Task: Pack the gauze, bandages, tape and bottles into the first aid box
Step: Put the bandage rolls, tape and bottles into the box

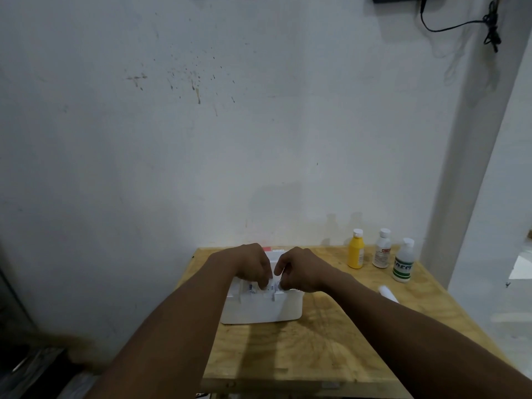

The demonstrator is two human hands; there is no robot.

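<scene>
Against a stained pale wall, a person works at a small plywood table (331,335), both hands bent over an open white plastic first aid box (260,308). The left hand (253,264) and the right hand (299,269) meet over the box's mouth, fingers curled and pinched on a small white packet with dark print (260,287) at the rim; whether it is gauze or a bandage cannot be told, nor exactly which fingers grip it. The step appears to be seating this packet in the box. It would go best pressed flat and low against one wall, so that the bottles have standing room beside it later.

Outward from the hands, three bottles stand upright in a loose row near the table's far right corner, well apart from the box: a yellow plastic bottle with a white cap (355,250), a white bottle with a red-printed label (382,249) and a clear bottle with a green-striped label (403,262). A white roll-like item (387,292), partly hidden by the right forearm, lies between box and bottles.

The box sits close to the table's left edge, so any push should go downward, not leftward. Bare wood lies open in front of the box and to its right, leaving the right hand a clear reach to the bottles.
</scene>
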